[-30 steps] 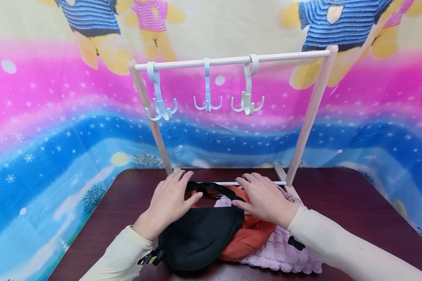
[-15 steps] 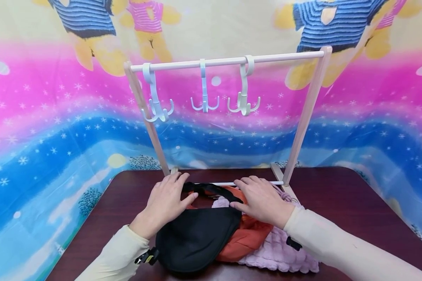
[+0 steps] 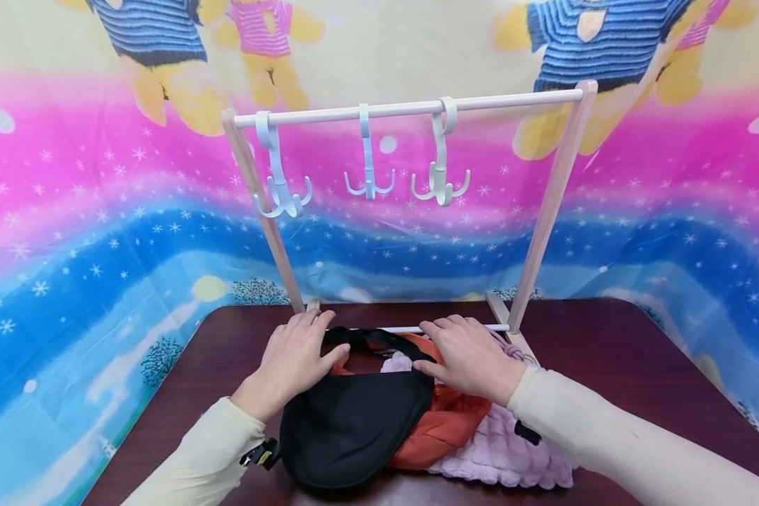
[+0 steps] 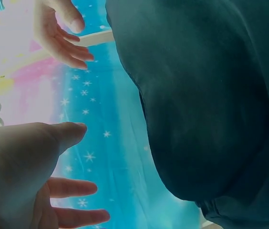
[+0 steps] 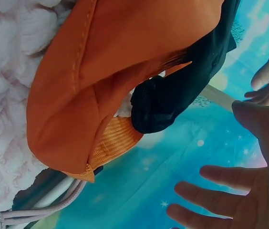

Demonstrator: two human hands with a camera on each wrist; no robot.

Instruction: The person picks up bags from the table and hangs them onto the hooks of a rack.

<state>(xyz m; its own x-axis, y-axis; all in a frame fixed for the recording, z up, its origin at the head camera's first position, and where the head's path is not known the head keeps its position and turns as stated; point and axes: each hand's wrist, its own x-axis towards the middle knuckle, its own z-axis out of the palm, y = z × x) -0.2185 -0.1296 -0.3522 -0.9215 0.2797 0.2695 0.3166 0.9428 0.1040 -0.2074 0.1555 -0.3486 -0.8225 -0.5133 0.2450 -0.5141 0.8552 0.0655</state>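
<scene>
A black bag (image 3: 354, 429) with a curved flap and a black strap (image 3: 379, 341) lies on top of the pile on the table. Partly under it is an orange fabric bag (image 3: 443, 432), and below that a fluffy pink quilted bag (image 3: 512, 450). My left hand (image 3: 291, 358) is over the left end of the black strap, fingers extended and holding nothing. My right hand (image 3: 471, 355) is above the orange and pink bags, its thumb near the strap's right end. Both wrist views show loose, straight fingers apart from the bags.
Behind the bags stands a wooden rack (image 3: 556, 204). Three hooks hang from its top rail: a pale blue hook (image 3: 281, 176) at left, another blue hook (image 3: 368, 161) mid-rail, a greenish-white hook (image 3: 441, 161) at right. A printed cloth backdrop (image 3: 101, 281) surrounds the dark table (image 3: 607, 379).
The head view shifts slightly. My left hand has drifted a little left relative to the black bag; my right hand stays almost where it was. The bags lie unchanged.
</scene>
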